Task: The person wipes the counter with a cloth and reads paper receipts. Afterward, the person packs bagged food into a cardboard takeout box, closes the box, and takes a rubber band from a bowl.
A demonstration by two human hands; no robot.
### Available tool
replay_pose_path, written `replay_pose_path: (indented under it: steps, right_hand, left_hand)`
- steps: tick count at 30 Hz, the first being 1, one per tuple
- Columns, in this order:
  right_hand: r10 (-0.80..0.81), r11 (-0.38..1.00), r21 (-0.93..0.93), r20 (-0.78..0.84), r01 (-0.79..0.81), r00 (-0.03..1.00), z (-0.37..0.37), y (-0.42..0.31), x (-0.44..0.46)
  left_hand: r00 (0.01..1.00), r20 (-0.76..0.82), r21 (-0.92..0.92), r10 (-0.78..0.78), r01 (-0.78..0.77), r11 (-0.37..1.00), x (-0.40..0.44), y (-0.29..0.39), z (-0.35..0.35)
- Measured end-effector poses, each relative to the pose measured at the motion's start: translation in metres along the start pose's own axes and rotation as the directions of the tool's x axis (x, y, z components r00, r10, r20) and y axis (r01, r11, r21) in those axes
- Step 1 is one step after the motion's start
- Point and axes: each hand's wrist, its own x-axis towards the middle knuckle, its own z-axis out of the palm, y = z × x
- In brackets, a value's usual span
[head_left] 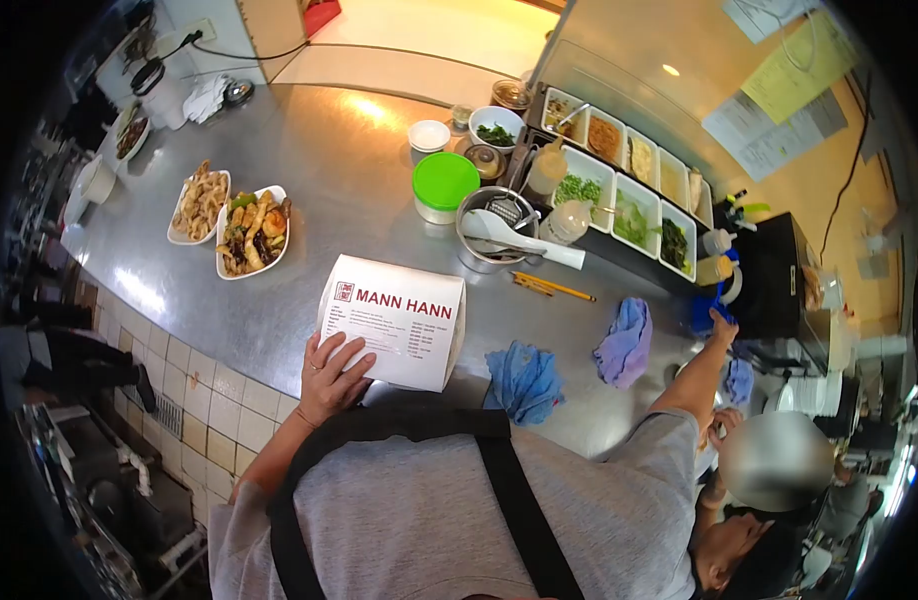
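The white paper bag [409,325] lies on the steel bench [359,170], close to the front edge. The left grip [337,370] touches its lower left part, fingers a little spread over the paper; the thumb is hidden, so I cannot tell if it clasps. To the right lies a blue cloth [524,384]. Well apart, the right grip [720,327] is at a blue holder [701,312]; its closing I cannot tell.
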Motion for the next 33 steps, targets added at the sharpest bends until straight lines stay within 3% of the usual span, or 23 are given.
replay_pose_path:
  steps: [2,5,12,19,24,29,32,33]
  right_hand:
    - [0.081,0.990,0.126,-0.116,-0.066,0.990,0.014,0.007,-0.006]
    - [-0.001,0.973,-0.222,-0.250,-0.056,0.968,0.010,-0.018,-0.032]
    - [-0.081,0.969,-0.246,-0.373,-0.014,0.924,-0.017,-0.064,-0.073]
    - [-0.210,0.914,-0.403,-0.373,0.046,0.904,-0.086,-0.116,-0.116]
    - [-0.300,0.866,-0.490,-0.346,0.102,0.889,-0.155,-0.170,-0.214]
    - [-0.361,0.900,-0.355,-0.283,0.252,0.889,-0.200,-0.190,-0.338]
    - [-0.408,0.911,-0.015,-0.166,0.412,0.898,-0.202,-0.173,-0.407]
    - [-0.371,0.911,0.148,-0.113,0.385,0.922,-0.196,-0.166,-0.432]
  left_hand:
    - [1.000,0.005,0.007,-0.003,0.003,1.000,-0.001,0.000,-0.002]
    - [1.000,0.000,-0.014,-0.002,0.002,1.000,0.000,-0.001,-0.002]
    - [1.000,-0.030,-0.066,0.007,-0.009,0.998,0.001,-0.003,-0.002]
    - [0.997,-0.056,-0.106,0.059,-0.065,0.992,0.000,-0.010,-0.003]
    - [0.994,-0.021,-0.073,0.109,-0.110,0.991,0.000,-0.016,-0.006]
    - [0.984,-0.017,-0.118,0.179,-0.180,0.977,0.004,-0.021,-0.013]
    - [0.977,-0.008,-0.157,0.214,-0.213,0.964,0.006,-0.025,-0.014]
    - [0.975,-0.002,-0.168,0.224,-0.221,0.961,0.007,-0.027,-0.015]
